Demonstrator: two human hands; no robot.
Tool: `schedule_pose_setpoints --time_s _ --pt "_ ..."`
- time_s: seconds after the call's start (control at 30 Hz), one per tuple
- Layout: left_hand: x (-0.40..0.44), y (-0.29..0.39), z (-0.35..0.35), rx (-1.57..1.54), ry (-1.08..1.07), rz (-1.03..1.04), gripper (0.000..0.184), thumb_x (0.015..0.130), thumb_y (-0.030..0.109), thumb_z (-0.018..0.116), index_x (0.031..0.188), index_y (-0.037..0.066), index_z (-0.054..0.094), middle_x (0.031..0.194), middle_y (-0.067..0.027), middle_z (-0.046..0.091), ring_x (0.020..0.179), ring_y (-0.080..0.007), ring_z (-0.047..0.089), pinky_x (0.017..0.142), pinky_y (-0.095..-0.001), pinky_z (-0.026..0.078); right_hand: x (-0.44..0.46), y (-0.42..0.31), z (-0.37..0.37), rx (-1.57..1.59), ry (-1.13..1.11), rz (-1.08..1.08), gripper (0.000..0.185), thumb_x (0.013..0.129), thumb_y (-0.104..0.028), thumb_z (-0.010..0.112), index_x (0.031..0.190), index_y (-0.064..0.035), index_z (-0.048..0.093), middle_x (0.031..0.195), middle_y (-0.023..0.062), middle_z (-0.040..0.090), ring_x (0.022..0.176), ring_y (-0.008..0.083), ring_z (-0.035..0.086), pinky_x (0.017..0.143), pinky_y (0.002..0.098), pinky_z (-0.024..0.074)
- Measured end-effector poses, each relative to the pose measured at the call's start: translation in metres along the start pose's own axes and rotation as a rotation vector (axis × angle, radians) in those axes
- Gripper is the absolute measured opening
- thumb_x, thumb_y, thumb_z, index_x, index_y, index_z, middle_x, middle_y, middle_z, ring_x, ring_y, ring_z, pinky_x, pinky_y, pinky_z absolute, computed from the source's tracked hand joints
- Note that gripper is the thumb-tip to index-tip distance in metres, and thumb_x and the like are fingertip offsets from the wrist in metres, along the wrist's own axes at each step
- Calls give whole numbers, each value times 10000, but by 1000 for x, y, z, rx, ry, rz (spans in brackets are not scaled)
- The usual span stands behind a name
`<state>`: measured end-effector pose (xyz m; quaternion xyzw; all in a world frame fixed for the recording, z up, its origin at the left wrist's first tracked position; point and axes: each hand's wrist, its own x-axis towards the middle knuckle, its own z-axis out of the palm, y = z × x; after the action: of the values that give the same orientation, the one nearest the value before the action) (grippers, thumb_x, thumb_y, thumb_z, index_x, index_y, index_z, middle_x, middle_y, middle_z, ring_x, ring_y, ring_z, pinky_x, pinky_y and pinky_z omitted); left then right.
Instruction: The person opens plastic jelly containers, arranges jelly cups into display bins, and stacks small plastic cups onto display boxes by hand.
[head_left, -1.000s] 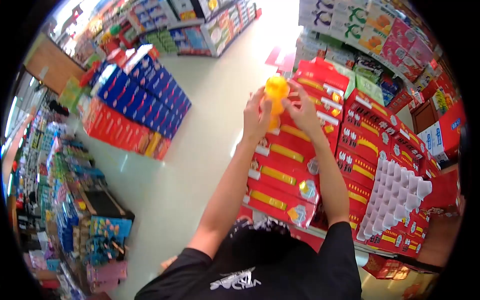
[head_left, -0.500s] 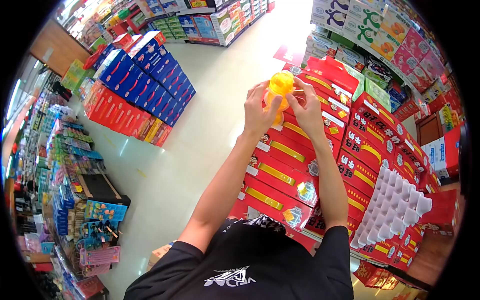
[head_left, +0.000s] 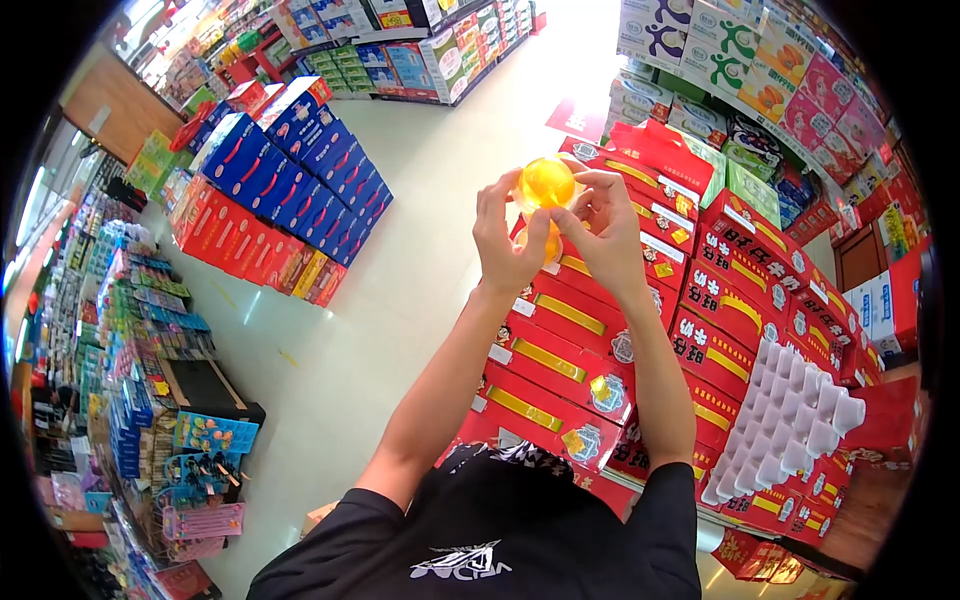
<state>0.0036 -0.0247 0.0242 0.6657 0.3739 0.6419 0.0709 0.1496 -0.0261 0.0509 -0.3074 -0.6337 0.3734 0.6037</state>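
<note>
A translucent yellow-orange object (head_left: 548,183) with a rounded top is held up between both hands, above the red boxes (head_left: 565,312). My left hand (head_left: 510,235) grips its left side, thumb pointing up along the front. On its right side, my right hand (head_left: 605,225) holds it with thumb and fingers pinched near the rounded top. A second rounded orange part shows lower down, partly behind the thumbs. The fingertips behind the object are hidden.
Red cartons with yellow handles lie in rows beneath the hands. A pale egg-tray-like piece (head_left: 785,420) rests on cartons at the right. Blue boxes (head_left: 290,180) are stacked across the aisle floor (head_left: 400,210). Crowded shelves line the left.
The orange object has tilted so its rounded top faces the camera more. Both hands have shifted slightly left and down with it.
</note>
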Motion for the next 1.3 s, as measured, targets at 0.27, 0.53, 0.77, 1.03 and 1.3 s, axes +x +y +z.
schedule_pose_setpoints --time_s 0.27,0.53,0.77,1.03,1.3 --pt "-5 21 -4 -275 -24 -79 507 941 240 400 1364 -40 403 1172 -188 603 1075 -248 603 923 -348 477 -5 -24 13 51 28 -134 574 756 -20 750 1234 -42 434 1213 112 610 762 79 538 685 213 483" --pt "-3 34 -10 -292 -49 -99 510 919 240 414 1350 -32 405 1039 -169 637 896 -221 654 793 -306 511 -10 -26 18 21 60 -91 525 716 -34 763 1077 -81 384 1062 94 648 651 42 423 587 182 403" --pt "-4 27 -10 -255 -1 -5 512 940 284 454 1348 -21 405 921 -149 666 767 -207 678 687 -292 528 -12 -34 18 -51 40 -107 513 698 -45 775 1007 -91 368 993 74 657 585 32 358 522 180 360" --pt "-1 55 -33 -400 -77 -133 497 965 287 420 1365 -7 412 1154 -174 609 1035 -224 623 872 -324 496 -14 -54 18 46 -12 -111 532 679 -14 775 989 -98 349 1064 118 656 589 21 362 531 164 365" --pt "1 109 -80 -529 -207 -332 474 999 250 414 1392 -13 388 1326 -157 508 1178 -228 553 972 -340 468 -27 -85 26 326 -203 -2 541 732 42 733 1108 -93 369 1201 177 606 729 41 520 678 182 464"
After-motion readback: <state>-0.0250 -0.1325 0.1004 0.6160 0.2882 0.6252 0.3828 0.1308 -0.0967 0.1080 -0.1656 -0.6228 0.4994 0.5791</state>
